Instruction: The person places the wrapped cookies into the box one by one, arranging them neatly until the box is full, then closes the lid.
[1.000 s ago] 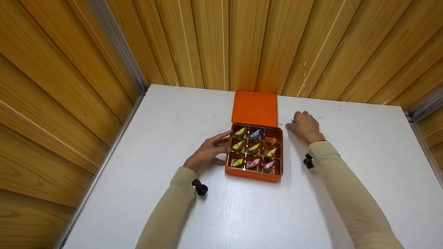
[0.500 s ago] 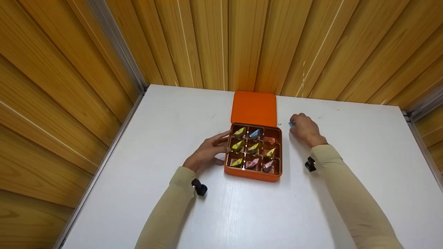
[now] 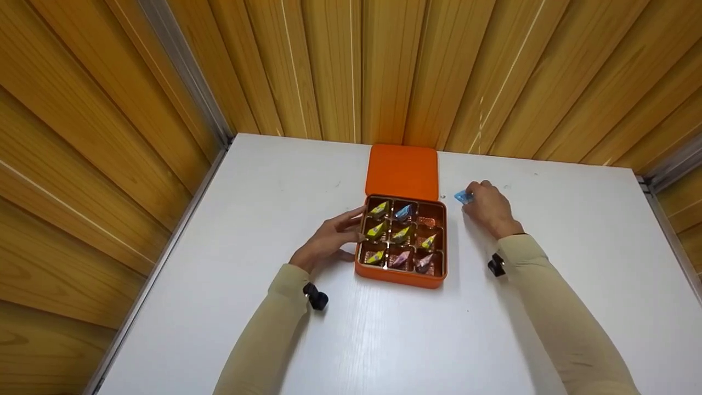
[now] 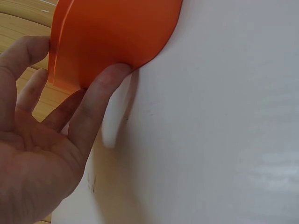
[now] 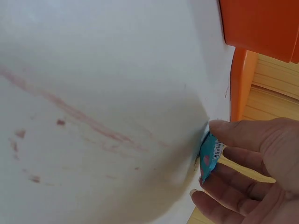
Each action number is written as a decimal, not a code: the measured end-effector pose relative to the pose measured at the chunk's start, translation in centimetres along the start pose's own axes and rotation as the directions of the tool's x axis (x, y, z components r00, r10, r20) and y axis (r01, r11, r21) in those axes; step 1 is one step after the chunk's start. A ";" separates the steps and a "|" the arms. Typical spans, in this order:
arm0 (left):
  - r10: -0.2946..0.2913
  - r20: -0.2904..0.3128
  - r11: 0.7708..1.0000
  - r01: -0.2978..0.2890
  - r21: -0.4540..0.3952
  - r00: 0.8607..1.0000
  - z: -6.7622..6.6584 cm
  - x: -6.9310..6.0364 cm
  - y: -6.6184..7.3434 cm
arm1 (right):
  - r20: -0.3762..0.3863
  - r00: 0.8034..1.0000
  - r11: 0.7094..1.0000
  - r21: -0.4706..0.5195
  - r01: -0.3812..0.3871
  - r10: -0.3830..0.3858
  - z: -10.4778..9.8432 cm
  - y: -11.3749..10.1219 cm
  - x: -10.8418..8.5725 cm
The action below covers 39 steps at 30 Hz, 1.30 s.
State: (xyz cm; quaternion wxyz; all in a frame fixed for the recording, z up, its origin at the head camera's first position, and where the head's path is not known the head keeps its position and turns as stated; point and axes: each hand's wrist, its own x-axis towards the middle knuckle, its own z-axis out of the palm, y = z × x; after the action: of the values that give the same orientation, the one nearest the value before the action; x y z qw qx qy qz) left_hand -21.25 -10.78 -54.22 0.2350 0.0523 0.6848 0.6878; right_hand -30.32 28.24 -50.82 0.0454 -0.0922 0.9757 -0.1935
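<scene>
An orange tin sits on the white table, its lid folded back behind it. Its divided tray holds small wrapped candies in yellow, pink and blue, such as a blue one; the far right compartment has none. My left hand rests its fingers against the tin's left side, and the left wrist view shows them fairly straight along the orange wall. To the right of the lid, my right hand pinches a blue wrapped candy between thumb and fingers, low over the table.
The white table bears faint marks, with reddish smears in the right wrist view. Wood-panelled walls close off the back and sides. A black wrist camera sits on the left sleeve.
My right hand has shifted slightly right and toward me, with more of the blue candy showing at its fingertips. The left hand and the tin stay in place.
</scene>
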 end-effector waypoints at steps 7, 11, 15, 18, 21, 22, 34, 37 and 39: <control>-0.003 -0.004 1.000 0.003 -0.001 1.000 0.0 0.0 -0.1 | 0.018 1.000 1.000 -0.005 -0.005 0.005 0.1 0.1 0.1; -0.010 -0.001 1.000 0.010 0.001 1.000 0.0 0.0 -0.1 | -0.003 1.000 0.999 -0.031 0.017 -0.018 0.4 0.2 0.0; -0.024 -0.006 1.000 0.024 0.001 1.000 0.0 0.0 0.0 | -0.013 0.999 0.999 -0.036 0.038 -0.039 0.4 0.4 0.0; -0.024 -0.010 1.000 0.025 0.010 1.000 0.1 0.0 0.0 | -0.018 0.999 0.999 -0.025 0.045 -0.045 0.3 0.4 -0.1; -0.024 -0.013 1.000 0.024 0.012 1.000 0.1 0.0 0.0 | -0.024 0.998 0.999 -0.013 0.049 -0.050 0.3 0.5 -0.1; -0.024 -0.014 1.000 0.025 0.010 1.000 0.1 0.0 0.1 | -0.026 0.998 0.999 -0.008 0.050 -0.050 0.3 0.5 -0.1; -0.025 -0.009 1.000 0.025 -0.010 1.000 0.2 0.0 0.0 | -0.022 0.999 0.996 0.080 0.030 -0.028 -0.3 0.6 -0.6; -0.015 -0.003 1.000 0.015 -0.004 1.000 0.1 -0.1 0.0 | -0.040 0.998 0.995 0.089 0.048 -0.044 -0.6 0.5 -0.8; -0.009 0.000 1.000 0.009 -0.002 1.000 0.0 0.0 -0.1 | -0.061 0.996 0.994 0.087 0.070 -0.065 -0.7 0.4 -0.9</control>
State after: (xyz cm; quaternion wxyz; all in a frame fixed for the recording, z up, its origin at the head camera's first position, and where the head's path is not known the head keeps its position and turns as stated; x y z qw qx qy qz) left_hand -21.20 -10.77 -54.29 0.2382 0.0487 0.6843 0.6875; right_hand -29.60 29.02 -50.26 0.0147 -0.1175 0.9633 -0.2408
